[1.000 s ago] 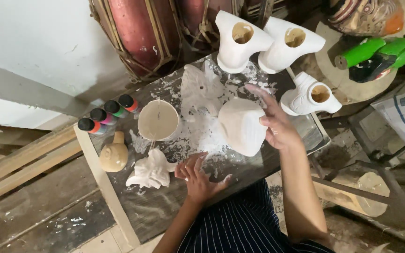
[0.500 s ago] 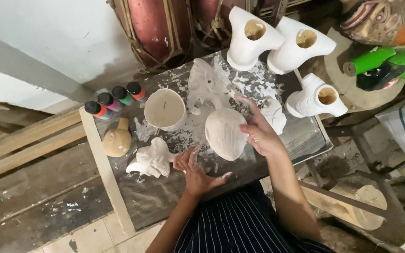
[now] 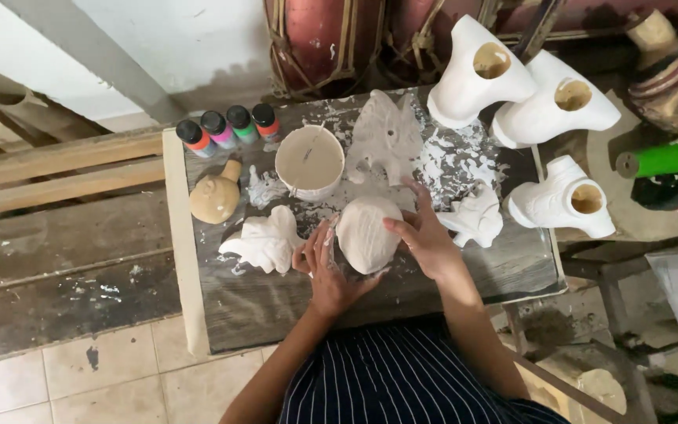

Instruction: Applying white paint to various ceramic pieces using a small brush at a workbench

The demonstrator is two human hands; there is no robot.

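We now have both hands on the rounded white plaster piece (image 3: pixel 366 233), which sits at the centre of the frame on the paint-spattered grey wooden desk (image 3: pixel 464 279). A second ago only our right hand (image 3: pixel 425 235) held it while our left hand (image 3: pixel 325 263) lay flat on the desk; since then the left has come up to the piece's left side, fingers curled against it, and the right cups its right side with fingers spread. So we judge the piece is now steadied from both sides rather than just carried. To its left lies a white leaf-like plaster casting (image 3: pixel 264 242); above it stands a round white tub of pale paint (image 3: pixel 310 161).
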